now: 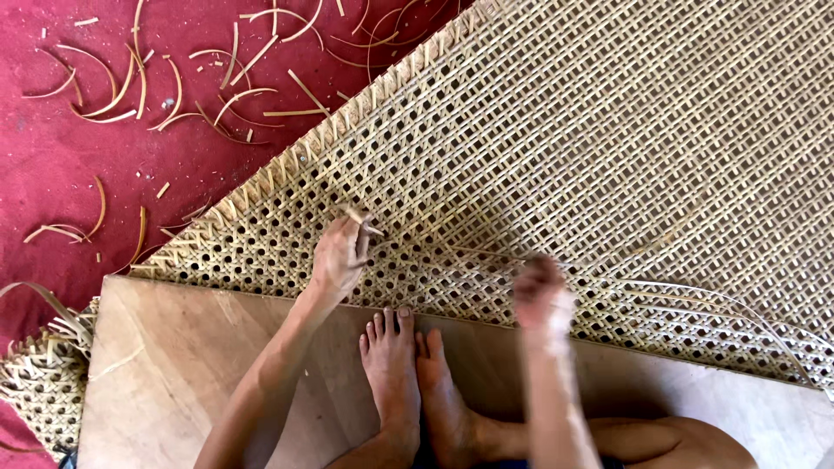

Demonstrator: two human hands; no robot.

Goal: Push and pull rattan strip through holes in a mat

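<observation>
Both hands (339, 256) work cane strips (686, 291) into woven matting (608, 130).

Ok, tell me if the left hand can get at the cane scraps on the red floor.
Probably not from here. The left hand rests on the woven cane panel, and the scraps lie beyond the panel's edge on the red floor, well past it; nothing blocks, but reaching would need leaning.

Pale, matt cane webbing (608, 148), openly woven and rough, fills the upper right of the frame. Beneath it at lower left lies a smooth, dull plywood board (191, 365). Dry cane offcuts (156, 87) litter red, felt-like cloth (52, 156) at upper left.
</observation>
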